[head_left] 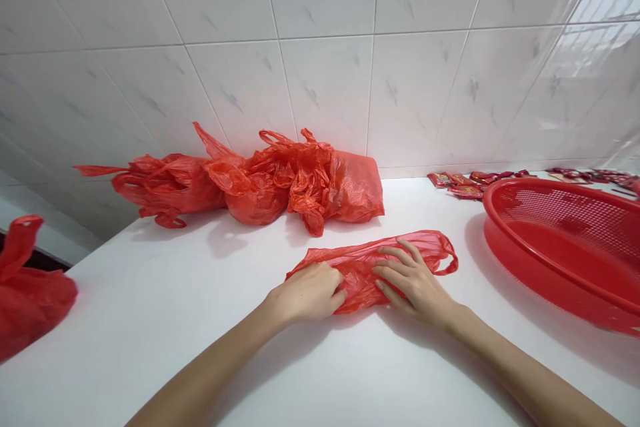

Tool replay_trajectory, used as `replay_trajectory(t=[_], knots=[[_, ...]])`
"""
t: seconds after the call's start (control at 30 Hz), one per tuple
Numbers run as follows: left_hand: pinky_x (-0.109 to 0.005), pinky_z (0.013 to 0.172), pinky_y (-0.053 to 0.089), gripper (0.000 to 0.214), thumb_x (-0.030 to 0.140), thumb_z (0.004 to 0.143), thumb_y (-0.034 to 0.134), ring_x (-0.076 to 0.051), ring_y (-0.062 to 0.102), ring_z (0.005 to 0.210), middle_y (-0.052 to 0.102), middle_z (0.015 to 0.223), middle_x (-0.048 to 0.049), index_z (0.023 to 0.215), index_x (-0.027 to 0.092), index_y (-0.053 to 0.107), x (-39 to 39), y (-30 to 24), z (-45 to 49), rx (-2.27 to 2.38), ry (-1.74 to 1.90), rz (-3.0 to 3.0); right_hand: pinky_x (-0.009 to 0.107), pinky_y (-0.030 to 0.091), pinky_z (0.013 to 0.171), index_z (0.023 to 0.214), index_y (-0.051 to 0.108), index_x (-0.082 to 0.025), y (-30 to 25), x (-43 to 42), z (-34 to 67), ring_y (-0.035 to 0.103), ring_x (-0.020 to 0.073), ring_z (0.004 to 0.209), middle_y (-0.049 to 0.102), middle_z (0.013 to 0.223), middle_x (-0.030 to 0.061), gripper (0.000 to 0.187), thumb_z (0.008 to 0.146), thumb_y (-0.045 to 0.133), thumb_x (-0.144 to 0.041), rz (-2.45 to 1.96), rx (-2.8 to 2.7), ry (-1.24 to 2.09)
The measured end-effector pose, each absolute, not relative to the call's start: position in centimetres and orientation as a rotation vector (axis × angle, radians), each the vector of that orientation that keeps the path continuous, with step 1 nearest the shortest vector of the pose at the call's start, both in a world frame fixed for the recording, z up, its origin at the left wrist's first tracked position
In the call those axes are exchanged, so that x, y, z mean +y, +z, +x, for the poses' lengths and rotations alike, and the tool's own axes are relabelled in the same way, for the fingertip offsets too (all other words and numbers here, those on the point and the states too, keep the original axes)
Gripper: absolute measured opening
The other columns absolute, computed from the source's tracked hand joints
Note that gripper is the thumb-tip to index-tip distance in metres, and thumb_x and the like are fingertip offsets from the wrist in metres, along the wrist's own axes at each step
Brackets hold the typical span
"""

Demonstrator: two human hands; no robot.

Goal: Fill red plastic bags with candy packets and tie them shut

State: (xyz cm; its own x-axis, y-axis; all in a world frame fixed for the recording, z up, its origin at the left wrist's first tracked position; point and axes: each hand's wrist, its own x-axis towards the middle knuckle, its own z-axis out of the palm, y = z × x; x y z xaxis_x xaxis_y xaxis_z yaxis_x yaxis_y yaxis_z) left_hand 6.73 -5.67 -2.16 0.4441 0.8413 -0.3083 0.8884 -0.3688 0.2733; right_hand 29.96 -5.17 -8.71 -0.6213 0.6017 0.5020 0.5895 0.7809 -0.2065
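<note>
A flattened red plastic bag [430,247] lies on the white countertop [165,307] in front of me, its handle loop pointing right. My left hand [310,293] rests on the bag's left part with fingers curled, pinching the plastic. My right hand [413,280] lies flat on the bag's middle with fingers stretched out and spread, pressing it down.
A heap of crumpled red plastic bags [260,187] lies against the tiled wall. Another filled red bag [30,293] sits at the left edge. A red plastic basket [570,247] stands at the right, with several small red packets [465,183] behind it.
</note>
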Motion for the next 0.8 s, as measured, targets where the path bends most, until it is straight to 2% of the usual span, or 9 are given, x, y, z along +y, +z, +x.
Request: replay_trajectory(t=[0.07,0.13,0.23,0.3,0.37,0.5,0.67,0.73,0.8], knots=[[-0.032,0.05,0.025,0.031,0.02,0.086,0.045,-0.019,0.048,0.051,0.049,0.054,-0.0005,0.055,0.022,0.038,-5.6,-2.2,6.6,1.495,-0.18,2.316,0.057,0.027,0.113,0.089,0.069,-0.022,-9.0,-4.9,29.7,0.062,0.0271,0.11,0.075,0.086,0.0055,0.032,0.104,0.04,-0.023,-1.033,-2.448,0.07],[-0.032,0.051,0.028,0.027,0.023,0.088,0.044,-0.021,0.055,0.057,0.058,0.062,-0.0029,0.061,0.022,0.046,-5.2,-2.3,6.4,1.555,-0.192,2.315,0.058,0.027,0.11,0.08,0.066,-0.021,-9.1,-4.4,30.0,0.063,0.0273,0.104,0.072,0.079,0.0051,0.036,0.105,0.041,-0.026,-1.203,-2.466,0.082],[-0.031,0.054,0.035,0.021,0.025,0.091,0.042,-0.024,0.065,0.071,0.07,0.082,-0.0079,0.076,0.02,0.056,-4.4,-2.5,6.1,1.658,-0.161,2.25,0.051,0.036,0.094,0.08,0.065,-0.017,-8.9,-3.7,30.7,0.063,0.0302,0.101,0.074,0.087,0.0104,0.032,0.103,0.044,-0.027,-1.499,-2.463,0.071],[-0.031,0.059,0.04,0.019,0.025,0.093,0.042,-0.026,0.07,0.082,0.073,0.096,-0.011,0.087,0.019,0.059,-3.7,-2.6,5.9,1.707,-0.128,2.195,0.044,0.037,0.083,0.081,0.065,-0.016,-8.7,-3.4,30.9,0.064,0.0324,0.099,0.075,0.09,0.0141,0.029,0.1,0.046,-0.027,-1.684,-2.44,0.083],[-0.031,0.061,0.042,0.019,0.026,0.092,0.043,-0.027,0.071,0.087,0.074,0.102,-0.0125,0.092,0.018,0.061,-3.2,-2.8,5.8,1.728,-0.118,2.168,0.041,0.036,0.08,0.086,0.067,-0.016,-8.4,-3.3,30.9,0.064,0.0337,0.102,0.075,0.092,0.0151,0.026,0.099,0.047,-0.028,-1.803,-2.41,0.101],[-0.031,0.058,0.043,0.021,0.026,0.087,0.049,-0.027,0.072,0.081,0.075,0.096,-0.0101,0.099,0.018,0.064,-2.9,-2.9,5.6,1.715,-0.133,2.17,0.042,0.037,0.083,0.109,0.068,-0.014,-8.3,-3.2,30.9,0.064,0.0349,0.106,0.074,0.108,0.0178,0.028,0.096,0.047,-0.028,-1.893,-2.348,0.105],[-0.032,0.07,0.052,0.057,0.029,0.078,0.059,-0.032,0.07,0.109,0.069,0.131,-0.0142,0.134,0.02,0.058,-3.0,-3.3,5.1,1.633,-0.086,2.211,0.048,0.04,0.09,0.138,0.055,-0.011,-9.0,-3.3,31.1,0.058,0.0383,0.119,0.068,0.127,0.0227,0.051,0.093,0.049,-0.033,-1.853,-2.357,0.059],[-0.033,0.074,0.053,0.063,0.03,0.078,0.06,-0.033,0.068,0.114,0.066,0.136,-0.015,0.14,0.02,0.055,-3.1,-3.4,4.9,1.598,-0.06,2.249,0.049,0.041,0.09,0.142,0.052,-0.012,-9.3,-3.3,31.1,0.056,0.0392,0.122,0.066,0.131,0.0228,0.055,0.092,0.048,-0.033,-1.833,-2.379,0.019],[-0.033,0.074,0.053,0.059,0.032,0.082,0.058,-0.033,0.068,0.113,0.067,0.134,-0.0149,0.14,0.021,0.055,-3.3,-3.4,4.9,1.552,-0.08,2.279,0.051,0.043,0.089,0.144,0.051,-0.012,-9.5,-3.4,31.0,0.053,0.0409,0.124,0.063,0.135,0.0227,0.055,0.093,0.047,-0.032,-1.846,-2.395,-0.03]])
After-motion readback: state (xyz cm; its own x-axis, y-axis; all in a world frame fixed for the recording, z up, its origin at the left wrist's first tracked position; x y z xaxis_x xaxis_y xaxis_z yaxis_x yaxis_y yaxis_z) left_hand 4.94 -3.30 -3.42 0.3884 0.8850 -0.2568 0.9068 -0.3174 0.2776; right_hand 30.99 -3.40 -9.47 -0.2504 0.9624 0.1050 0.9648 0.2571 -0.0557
